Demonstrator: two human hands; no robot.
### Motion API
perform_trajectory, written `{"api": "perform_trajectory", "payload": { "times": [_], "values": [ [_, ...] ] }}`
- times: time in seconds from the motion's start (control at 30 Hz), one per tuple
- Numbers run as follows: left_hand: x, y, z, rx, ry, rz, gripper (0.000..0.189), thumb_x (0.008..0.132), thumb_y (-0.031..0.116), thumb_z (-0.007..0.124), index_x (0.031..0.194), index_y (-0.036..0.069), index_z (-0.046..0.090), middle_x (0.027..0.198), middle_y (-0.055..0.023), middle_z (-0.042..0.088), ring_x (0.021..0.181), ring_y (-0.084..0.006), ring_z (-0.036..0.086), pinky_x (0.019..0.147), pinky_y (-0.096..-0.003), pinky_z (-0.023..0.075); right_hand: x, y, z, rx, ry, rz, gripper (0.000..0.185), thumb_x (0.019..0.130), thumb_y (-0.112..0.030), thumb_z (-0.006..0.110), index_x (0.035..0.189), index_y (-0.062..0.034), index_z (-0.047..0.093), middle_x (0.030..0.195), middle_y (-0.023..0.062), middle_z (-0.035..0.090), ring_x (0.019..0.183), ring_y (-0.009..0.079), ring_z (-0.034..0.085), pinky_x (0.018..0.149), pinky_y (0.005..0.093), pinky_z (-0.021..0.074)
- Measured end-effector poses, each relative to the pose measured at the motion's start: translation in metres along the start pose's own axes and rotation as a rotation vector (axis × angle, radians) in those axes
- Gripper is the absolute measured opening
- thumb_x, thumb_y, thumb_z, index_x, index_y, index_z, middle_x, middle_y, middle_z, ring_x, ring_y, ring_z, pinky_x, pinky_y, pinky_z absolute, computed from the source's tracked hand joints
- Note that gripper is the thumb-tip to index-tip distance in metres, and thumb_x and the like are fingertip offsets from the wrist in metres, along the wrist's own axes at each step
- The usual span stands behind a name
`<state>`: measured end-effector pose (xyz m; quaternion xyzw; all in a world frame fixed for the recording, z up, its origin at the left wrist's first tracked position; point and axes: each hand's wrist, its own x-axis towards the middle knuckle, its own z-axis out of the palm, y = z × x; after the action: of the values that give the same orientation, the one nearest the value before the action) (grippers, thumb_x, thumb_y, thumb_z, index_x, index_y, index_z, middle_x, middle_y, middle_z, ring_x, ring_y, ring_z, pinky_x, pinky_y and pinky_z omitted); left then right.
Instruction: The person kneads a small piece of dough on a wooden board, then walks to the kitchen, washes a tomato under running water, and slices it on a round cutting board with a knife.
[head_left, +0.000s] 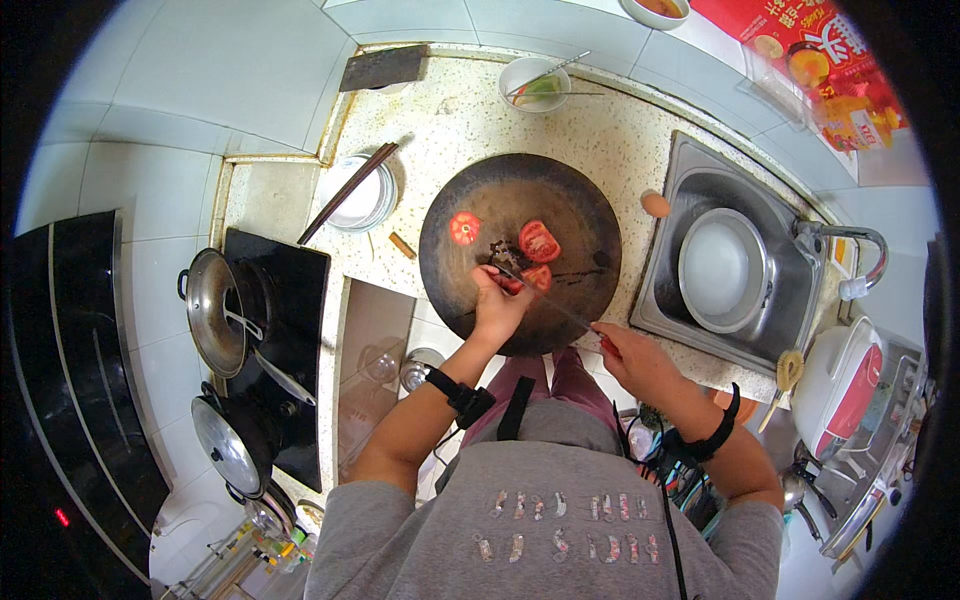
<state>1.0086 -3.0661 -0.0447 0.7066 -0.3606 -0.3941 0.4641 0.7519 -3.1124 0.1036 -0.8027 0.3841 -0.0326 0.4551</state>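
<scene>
My right hand (637, 363) is closed around the handle of a kitchen knife (562, 310), whose thin blade points up and left to the tomato pieces on a round wooden chopping board (480, 187). My left hand (501, 306) is at the lower middle of the board, its fingertips holding a tomato piece (510, 283) beside the blade tip. Just right of those fingers lies a cut tomato wedge (537, 278). A larger tomato piece (539, 241) rests above it, cut face showing. Farther left on the board is a tomato end slice (464, 228).
A brown egg (655, 204) lies between the board and a steel sink (652, 300) holding a metal basin (688, 255). Chopsticks (349, 193) cross a bowl (384, 210) at left. Behind stands a white bowl (510, 75) with utensils. Left, a wok (214, 311) and a lidded pot (225, 450) sit on the stove.
</scene>
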Motion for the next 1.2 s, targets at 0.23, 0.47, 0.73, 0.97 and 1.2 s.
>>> {"api": "perform_trajectory", "payload": {
  "times": [0.23,0.47,0.73,0.97,1.2],
  "values": [
    [0.004,0.001,0.007,-0.07,0.029,-0.02,0.066,0.079,0.01,0.086,0.113,0.008,0.03,0.094,-0.0049,0.055,0.081,-0.0115,0.058,0.069,-0.029,0.0515,0.003,0.005,0.004,-0.08,-0.082,0.054,0.042,0.095,-0.018,0.057,0.134,-0.0026,0.051,0.111,0.0237,0.068,0.096,0.0416,0.067,0.082,0.0482,0.055],
    [-0.003,0.005,0.008,-0.045,0.01,0.016,0.065,0.08,0.011,0.085,0.115,0.004,0.031,0.1,-0.0098,0.059,0.085,-0.0146,0.064,0.072,-0.0306,0.0542,0.031,-0.007,0.01,-0.188,-0.18,0.171,0.037,0.096,-0.019,0.056,0.129,-0.0029,0.052,0.106,0.0228,0.069,0.095,0.0417,0.067,0.079,0.0499,0.0552],
    [-0.003,0.017,-0.012,0.151,-0.024,-0.003,0.061,0.079,0.004,0.081,0.115,0.005,0.032,0.103,-0.0116,0.058,0.079,-0.0177,0.058,0.07,-0.0341,0.0525,0.012,0.016,-0.01,0.227,0.017,0.115,0.028,0.098,-0.017,0.059,0.123,-0.0025,0.058,0.085,0.0119,0.06,0.075,0.027,0.06,0.068,0.0383,0.0484],
    [-0.004,0.035,-0.019,0.251,-0.026,-0.006,0.06,0.076,0.012,0.083,0.111,0.003,0.035,0.099,-0.0173,0.062,0.078,-0.0264,0.067,0.07,-0.0378,0.0538,0.011,0.02,-0.012,0.624,-0.082,0.367,0.016,0.099,-0.015,0.06,0.11,-0.0034,0.059,0.065,-0.0037,0.047,0.05,0.0071,0.042,0.046,0.0265,0.0337],
    [-0.002,0.029,-0.016,0.265,-0.017,-0.036,0.058,0.075,0.009,0.084,0.107,0.003,0.036,0.097,-0.0171,0.063,0.084,-0.0242,0.068,0.074,-0.0373,0.0548,0.013,0.006,-0.017,0.683,-0.158,0.441,0.016,0.1,-0.016,0.059,0.112,-0.0048,0.057,0.064,-0.0039,0.047,0.047,0.0056,0.042,0.042,0.0243,0.031]
  ]
}}
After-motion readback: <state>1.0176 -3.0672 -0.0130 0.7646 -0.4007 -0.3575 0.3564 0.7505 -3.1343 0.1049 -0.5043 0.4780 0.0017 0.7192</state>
